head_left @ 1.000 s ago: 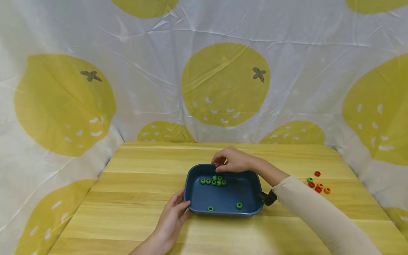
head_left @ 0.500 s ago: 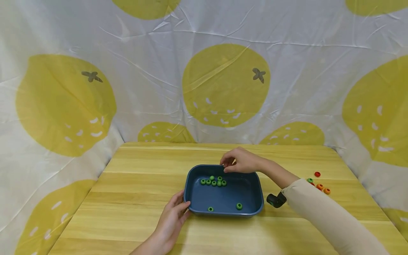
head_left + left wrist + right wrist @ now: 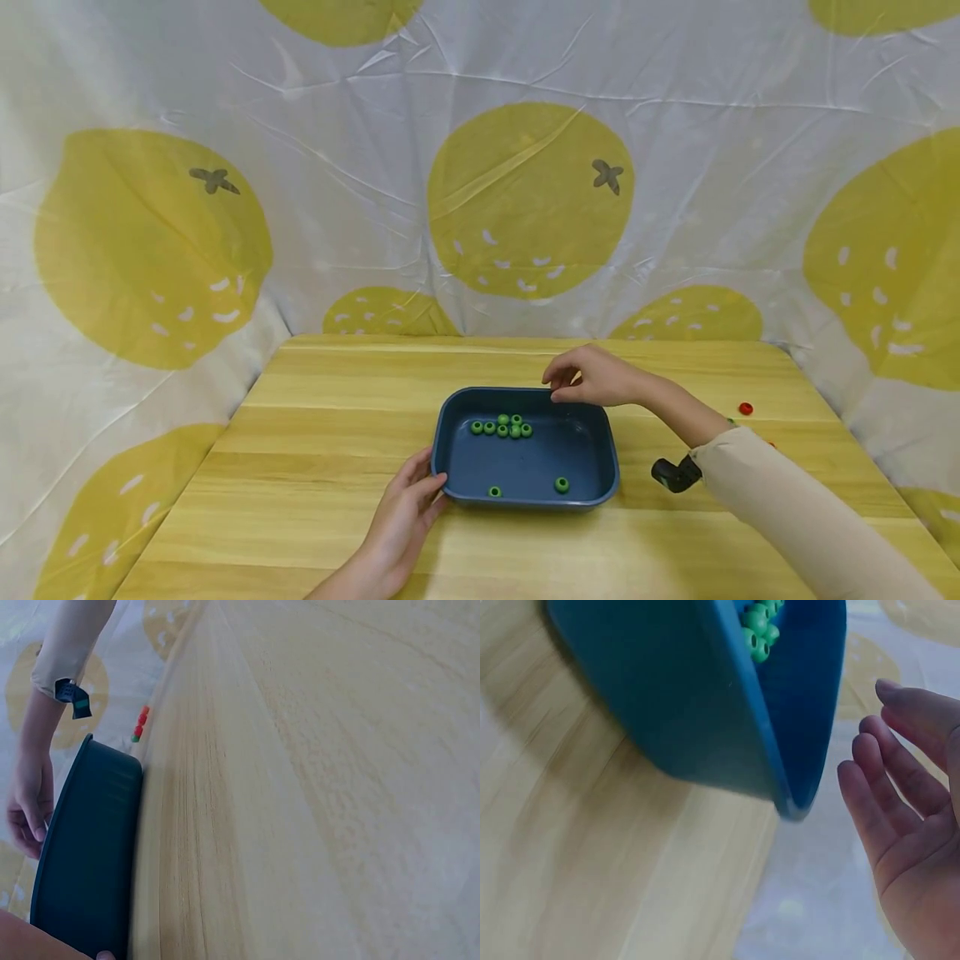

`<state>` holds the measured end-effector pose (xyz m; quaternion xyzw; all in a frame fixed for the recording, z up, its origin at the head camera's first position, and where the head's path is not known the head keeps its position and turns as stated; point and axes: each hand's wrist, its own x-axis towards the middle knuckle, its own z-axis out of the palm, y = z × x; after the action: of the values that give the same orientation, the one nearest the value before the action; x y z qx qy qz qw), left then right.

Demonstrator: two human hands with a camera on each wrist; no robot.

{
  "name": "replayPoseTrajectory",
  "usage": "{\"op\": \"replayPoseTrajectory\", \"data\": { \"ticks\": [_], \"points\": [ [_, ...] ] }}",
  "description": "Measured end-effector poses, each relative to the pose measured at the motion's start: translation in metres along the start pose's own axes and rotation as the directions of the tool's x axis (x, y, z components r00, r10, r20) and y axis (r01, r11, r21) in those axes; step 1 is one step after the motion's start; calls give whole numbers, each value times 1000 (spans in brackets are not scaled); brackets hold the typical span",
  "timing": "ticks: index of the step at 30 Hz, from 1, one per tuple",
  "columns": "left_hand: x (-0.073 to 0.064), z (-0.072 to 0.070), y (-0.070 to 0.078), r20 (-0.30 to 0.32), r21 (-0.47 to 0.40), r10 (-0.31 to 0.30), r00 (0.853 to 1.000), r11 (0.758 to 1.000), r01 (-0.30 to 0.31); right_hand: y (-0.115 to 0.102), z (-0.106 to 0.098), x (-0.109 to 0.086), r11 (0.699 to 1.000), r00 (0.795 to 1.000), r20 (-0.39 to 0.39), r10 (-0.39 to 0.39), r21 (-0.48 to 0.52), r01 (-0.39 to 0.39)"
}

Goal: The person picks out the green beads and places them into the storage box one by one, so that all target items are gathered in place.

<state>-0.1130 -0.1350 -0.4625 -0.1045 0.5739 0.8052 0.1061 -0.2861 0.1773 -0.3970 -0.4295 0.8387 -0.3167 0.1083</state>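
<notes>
A dark blue rectangular tray (image 3: 525,467) stands on the table, holding several green beads (image 3: 502,430) clustered towards its back left. Two more green beads lie near its front wall, one a round green bead (image 3: 562,485). My left hand (image 3: 401,521) holds the tray's front left corner, thumb on the rim. Over the tray's back rim hovers my right hand (image 3: 596,377), fingers loosely bent. In the right wrist view, that same right hand (image 3: 911,802) has nothing between its fingers and is apart from the tray wall.
On the right of the table lies a red bead (image 3: 746,408). Other beads there are mostly hidden by the right sleeve (image 3: 795,508); the left wrist view shows red beads (image 3: 141,720) beyond the tray. A lemon-print cloth (image 3: 360,208) hangs behind the wooden table (image 3: 315,467).
My right hand has moved to the right along the tray's back rim. One green bead in the cluster shifted slightly left, then back right. The left hand and tray stay put.
</notes>
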Motion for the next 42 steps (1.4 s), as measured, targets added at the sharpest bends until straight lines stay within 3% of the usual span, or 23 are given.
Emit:
{"op": "replayPoseTrajectory", "data": {
  "ticks": [24,42],
  "points": [
    [-1,4,0,10,-4,18,1000,1000,-18,25,-26,-66,989,986,-72,149,17,-148],
    [-1,3,0,-1,2,-1,1000,1000,1,52,-47,-116,970,959,-149,241,11,-242]
  ]
}}
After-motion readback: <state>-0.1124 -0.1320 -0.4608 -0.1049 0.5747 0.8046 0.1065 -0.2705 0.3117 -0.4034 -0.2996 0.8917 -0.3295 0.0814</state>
